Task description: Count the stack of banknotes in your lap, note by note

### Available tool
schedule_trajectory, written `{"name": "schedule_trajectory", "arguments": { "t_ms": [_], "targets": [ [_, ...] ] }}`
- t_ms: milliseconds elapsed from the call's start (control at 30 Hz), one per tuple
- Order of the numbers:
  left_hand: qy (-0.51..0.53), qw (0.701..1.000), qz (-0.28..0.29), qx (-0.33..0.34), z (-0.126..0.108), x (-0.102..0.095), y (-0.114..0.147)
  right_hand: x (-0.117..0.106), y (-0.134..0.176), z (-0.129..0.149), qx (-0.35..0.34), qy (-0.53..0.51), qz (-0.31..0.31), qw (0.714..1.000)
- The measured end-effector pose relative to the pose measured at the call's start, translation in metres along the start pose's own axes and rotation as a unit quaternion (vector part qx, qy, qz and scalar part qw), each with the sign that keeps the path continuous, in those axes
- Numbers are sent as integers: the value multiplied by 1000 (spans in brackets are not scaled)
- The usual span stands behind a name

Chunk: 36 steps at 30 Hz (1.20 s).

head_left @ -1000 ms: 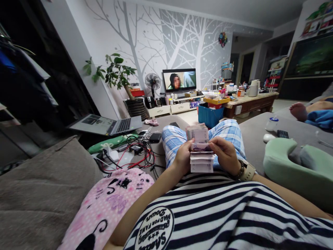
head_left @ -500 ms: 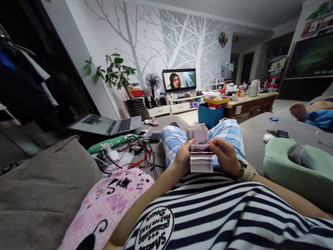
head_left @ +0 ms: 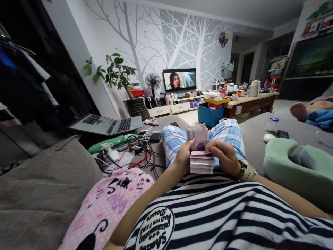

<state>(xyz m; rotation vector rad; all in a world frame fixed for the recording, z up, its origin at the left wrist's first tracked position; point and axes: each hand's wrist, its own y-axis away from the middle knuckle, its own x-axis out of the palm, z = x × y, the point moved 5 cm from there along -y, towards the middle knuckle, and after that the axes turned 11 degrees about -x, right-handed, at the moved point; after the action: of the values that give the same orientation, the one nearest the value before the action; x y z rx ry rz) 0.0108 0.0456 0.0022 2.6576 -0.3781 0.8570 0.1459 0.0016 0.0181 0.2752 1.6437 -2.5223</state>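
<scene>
Above my lap, my left hand (head_left: 185, 154) is closed around the left edge of a stack of pinkish-purple banknotes (head_left: 198, 134), its thumb pressing on the notes. Part of the stack stands upright beyond the thumb, while several notes are folded down toward my striped shirt in stepped layers. My right hand (head_left: 224, 156) is closed at the right side of the stack, its bent fingers touching the notes near the fold. A bead bracelet and a watch with a pale strap (head_left: 248, 172) circle the right wrist. The right fingertips are partly hidden behind the knuckles.
At left are an open laptop (head_left: 106, 125), tangled cables (head_left: 140, 152) and a pink cat-print cushion (head_left: 114, 198). To the right lie a green neck pillow (head_left: 281, 159), a white mouse (head_left: 269, 138) and a lidded jar (head_left: 272, 124). Another person's foot (head_left: 298, 111) rests farther right.
My right fingers have moved slightly left and down over the fold. Another note has come down toward me, and the upright notes show a different face. My left hand stays in place.
</scene>
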Motion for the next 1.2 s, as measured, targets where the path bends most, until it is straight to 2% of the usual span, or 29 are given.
{"name": "schedule_trajectory", "arguments": {
  "t_ms": [100,267,333,467,733,1000,1200],
  "targets": [
    [-6,1000,8,2,1,-1,-1,3,0,0,10,-5,16,1000],
    [-25,999,25,5,1,-2,3,-7,2,-15,70,93,-104,988],
    [-29,999,29,5,0,-2,5,-10,2,-22,99,110,-131,980],
    [-29,999,39,4,1,-1,7,-11,1,-32,132,96,-128,978],
    [-37,999,34,16,1,-2,5,-10,-1,-31,132,74,-131,980],
    [12,999,39,-33,4,3,0,-10,0,-25,105,81,-122,984],
    [-7,999,42,3,1,4,4,-8,1,-16,69,85,-100,989]
  ]
}}
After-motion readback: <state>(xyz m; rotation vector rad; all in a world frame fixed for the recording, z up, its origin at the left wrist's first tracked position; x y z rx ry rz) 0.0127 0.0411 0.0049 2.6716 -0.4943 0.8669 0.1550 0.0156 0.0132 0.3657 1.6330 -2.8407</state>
